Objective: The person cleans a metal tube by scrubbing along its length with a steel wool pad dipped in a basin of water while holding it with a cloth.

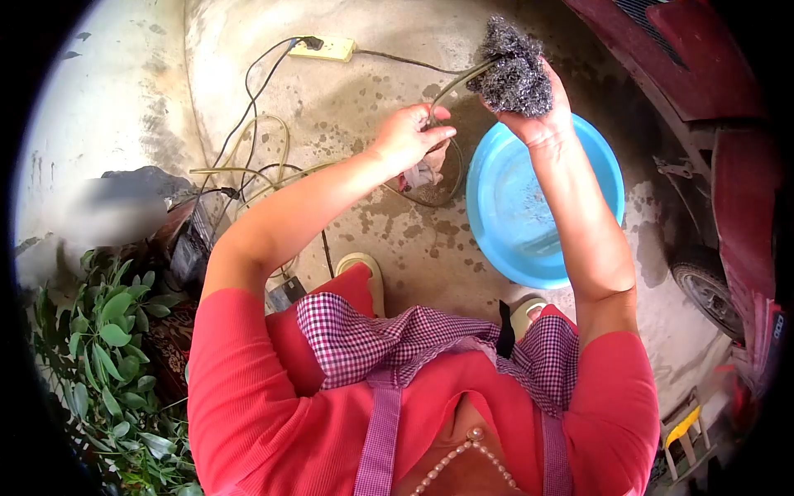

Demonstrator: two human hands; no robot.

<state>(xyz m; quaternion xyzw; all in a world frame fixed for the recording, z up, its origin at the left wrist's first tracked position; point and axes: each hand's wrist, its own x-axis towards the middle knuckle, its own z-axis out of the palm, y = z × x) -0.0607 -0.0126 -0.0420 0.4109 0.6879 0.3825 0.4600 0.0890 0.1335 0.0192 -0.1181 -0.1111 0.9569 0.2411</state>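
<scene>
My right hand (pixel 542 116) is raised over the far side of a blue basin (pixel 616 178), closed on a clump of dark grey steel wool (pixel 517 78). A beige-green cord (pixel 453 85) runs from the steel wool to my left hand (pixel 411 139), whose thumb and fingers pinch it. The cord loops below that hand and trails left across the floor. A crumpled pale pinkish thing (pixel 426 171) shows just under my left fingers; whether it is held or lies on the floor I cannot tell. Shallow water and dark specks appear in the basin.
A yellow power strip (pixel 324 48) with black cords (pixel 256 83) lies on the wet-spotted concrete floor. Green leafy plants (pixel 112 347) stand at left. On the right are a dark red vehicle (pixel 744 190) and its small wheel (pixel 707 289). My feet flank the middle.
</scene>
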